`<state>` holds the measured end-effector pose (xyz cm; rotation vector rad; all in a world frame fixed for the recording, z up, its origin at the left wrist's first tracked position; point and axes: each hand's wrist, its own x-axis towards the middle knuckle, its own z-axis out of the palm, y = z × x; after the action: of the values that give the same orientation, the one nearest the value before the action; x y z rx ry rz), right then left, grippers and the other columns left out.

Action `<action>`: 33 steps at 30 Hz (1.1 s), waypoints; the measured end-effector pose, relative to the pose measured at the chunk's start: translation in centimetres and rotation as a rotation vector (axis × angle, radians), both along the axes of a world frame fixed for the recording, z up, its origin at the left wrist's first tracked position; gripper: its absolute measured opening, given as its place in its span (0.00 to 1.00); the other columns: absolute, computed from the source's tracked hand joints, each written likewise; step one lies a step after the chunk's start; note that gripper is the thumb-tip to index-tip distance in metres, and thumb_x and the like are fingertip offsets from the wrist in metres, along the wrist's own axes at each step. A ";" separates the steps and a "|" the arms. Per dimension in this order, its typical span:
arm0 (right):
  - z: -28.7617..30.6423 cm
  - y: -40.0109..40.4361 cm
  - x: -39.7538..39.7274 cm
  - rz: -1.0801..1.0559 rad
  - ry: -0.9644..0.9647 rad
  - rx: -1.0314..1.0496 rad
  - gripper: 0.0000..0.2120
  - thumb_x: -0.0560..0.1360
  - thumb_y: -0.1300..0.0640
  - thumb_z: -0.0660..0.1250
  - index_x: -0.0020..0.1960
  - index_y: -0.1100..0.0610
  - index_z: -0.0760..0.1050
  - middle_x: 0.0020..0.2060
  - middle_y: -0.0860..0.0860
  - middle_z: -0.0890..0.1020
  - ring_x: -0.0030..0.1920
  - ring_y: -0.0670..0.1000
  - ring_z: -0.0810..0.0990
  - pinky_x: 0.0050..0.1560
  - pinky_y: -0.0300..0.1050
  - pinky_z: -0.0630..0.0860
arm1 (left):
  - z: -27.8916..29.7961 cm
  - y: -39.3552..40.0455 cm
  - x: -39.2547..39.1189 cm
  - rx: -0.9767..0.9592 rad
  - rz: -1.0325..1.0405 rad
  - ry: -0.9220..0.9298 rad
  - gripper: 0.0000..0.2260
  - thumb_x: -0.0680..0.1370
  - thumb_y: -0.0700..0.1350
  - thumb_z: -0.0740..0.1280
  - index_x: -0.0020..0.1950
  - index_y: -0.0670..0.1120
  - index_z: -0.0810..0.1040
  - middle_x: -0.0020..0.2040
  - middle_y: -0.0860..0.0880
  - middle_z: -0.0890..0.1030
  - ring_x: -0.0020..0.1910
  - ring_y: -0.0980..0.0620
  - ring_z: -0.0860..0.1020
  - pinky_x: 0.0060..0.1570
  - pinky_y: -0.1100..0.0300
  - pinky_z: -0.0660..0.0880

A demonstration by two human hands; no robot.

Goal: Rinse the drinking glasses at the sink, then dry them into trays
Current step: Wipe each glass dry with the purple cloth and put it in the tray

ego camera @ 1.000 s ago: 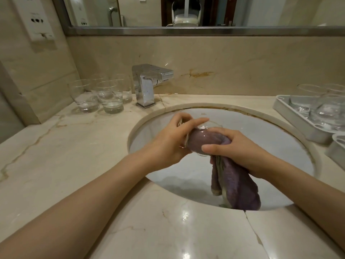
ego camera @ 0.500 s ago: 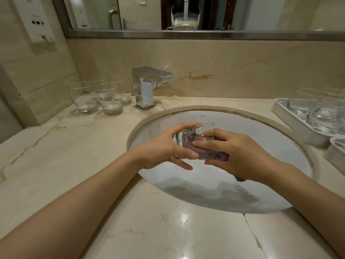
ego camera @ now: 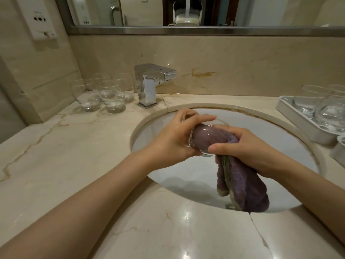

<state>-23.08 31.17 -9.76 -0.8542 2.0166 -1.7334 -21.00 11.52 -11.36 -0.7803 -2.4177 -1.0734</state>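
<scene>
Over the white sink basin point(ego camera: 261, 139) my left hand point(ego camera: 173, 139) grips a clear drinking glass point(ego camera: 209, 136) lying on its side, base toward the left. A purple cloth point(ego camera: 246, 186) is stuffed into the glass and hangs down below it. My right hand point(ego camera: 248, 148) grips the cloth at the mouth of the glass. Several upright glasses point(ego camera: 104, 94) stand on the counter left of the tap. More glasses point(ego camera: 328, 109) sit in a white tray point(ego camera: 291, 116) at the right.
A chrome tap point(ego camera: 149, 85) stands behind the basin, with no water running. A second white tray point(ego camera: 338, 152) shows at the right edge. The marble counter point(ego camera: 56, 146) runs left and in front of the basin; a mirror hangs above the backsplash.
The cloth, bunched under my right hand half a second ago, now hangs down long again. The glass has turned between my hands, which have stayed over the basin.
</scene>
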 end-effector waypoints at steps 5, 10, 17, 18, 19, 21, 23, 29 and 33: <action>-1.7 0.3 -0.8 -0.109 0.810 0.312 0.20 0.68 0.54 0.75 0.58 0.41 0.76 0.52 0.42 0.80 0.48 0.42 0.79 0.48 0.34 0.76 | 1.0 -0.3 0.6 0.414 -0.131 -0.649 0.34 0.68 0.27 0.73 0.65 0.58 0.72 0.64 0.53 0.70 0.48 0.47 0.83 0.39 0.55 0.82; -2.1 0.7 -1.6 -0.115 1.309 0.484 0.23 0.66 0.51 0.71 0.61 0.46 0.76 0.53 0.52 0.81 0.41 0.55 0.82 0.33 0.50 0.80 | 1.0 -1.1 0.3 0.516 -0.220 -0.839 0.32 0.69 0.25 0.69 0.65 0.54 0.72 0.56 0.48 0.77 0.46 0.49 0.83 0.38 0.54 0.82; -1.4 -0.1 -0.7 -0.074 0.442 0.221 0.20 0.68 0.58 0.76 0.54 0.40 0.77 0.47 0.40 0.81 0.47 0.37 0.79 0.48 0.30 0.73 | 0.3 -0.1 0.9 0.256 -0.068 -0.442 0.35 0.69 0.31 0.74 0.68 0.59 0.68 0.62 0.52 0.69 0.48 0.48 0.82 0.42 0.56 0.82; -1.2 -0.2 -0.5 -0.036 0.241 0.145 0.17 0.68 0.58 0.75 0.53 0.43 0.78 0.43 0.42 0.83 0.43 0.39 0.81 0.45 0.31 0.75 | 0.1 -0.3 0.9 0.129 -0.042 -0.320 0.36 0.69 0.32 0.75 0.67 0.62 0.67 0.60 0.51 0.68 0.51 0.51 0.79 0.48 0.61 0.80; -0.9 -0.2 -0.3 -0.003 0.070 0.088 0.15 0.68 0.57 0.75 0.53 0.46 0.79 0.40 0.44 0.84 0.39 0.42 0.81 0.41 0.34 0.76 | -0.2 -0.6 0.8 -0.008 -0.017 -0.194 0.37 0.68 0.34 0.76 0.67 0.64 0.67 0.59 0.51 0.67 0.55 0.54 0.75 0.54 0.65 0.76; -0.4 -0.2 0.0 0.046 -0.086 0.040 0.15 0.66 0.56 0.76 0.52 0.50 0.80 0.36 0.46 0.84 0.34 0.46 0.80 0.36 0.37 0.77 | -0.6 -0.9 0.4 -0.164 0.009 -0.022 0.38 0.68 0.36 0.77 0.69 0.63 0.64 0.58 0.51 0.65 0.58 0.55 0.70 0.60 0.69 0.69; 0.0 -0.3 0.2 0.046 -0.055 0.036 0.19 0.64 0.58 0.78 0.53 0.50 0.79 0.35 0.46 0.84 0.33 0.46 0.80 0.35 0.37 0.77 | -0.7 -0.9 0.3 -0.117 0.010 0.029 0.38 0.67 0.36 0.77 0.69 0.60 0.64 0.58 0.50 0.66 0.59 0.56 0.69 0.60 0.69 0.68; -1.0 0.1 -0.5 -0.125 0.705 0.245 0.18 0.69 0.53 0.74 0.58 0.44 0.77 0.51 0.42 0.81 0.50 0.41 0.80 0.49 0.35 0.75 | 0.5 0.1 1.1 0.376 -0.048 -0.314 0.36 0.64 0.28 0.76 0.63 0.58 0.72 0.62 0.52 0.73 0.55 0.55 0.79 0.49 0.61 0.78; -1.8 1.0 -1.8 -0.120 1.340 0.512 0.24 0.67 0.50 0.73 0.62 0.46 0.73 0.54 0.52 0.80 0.43 0.55 0.81 0.33 0.49 0.80 | 0.7 -0.1 1.1 0.572 -0.162 -0.685 0.35 0.66 0.24 0.72 0.64 0.56 0.74 0.61 0.46 0.77 0.47 0.46 0.83 0.42 0.52 0.82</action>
<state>-24.86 32.15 -11.55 -1.9978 3.0652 -0.4505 -19.91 11.40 -10.62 -0.4531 -2.3281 -2.2581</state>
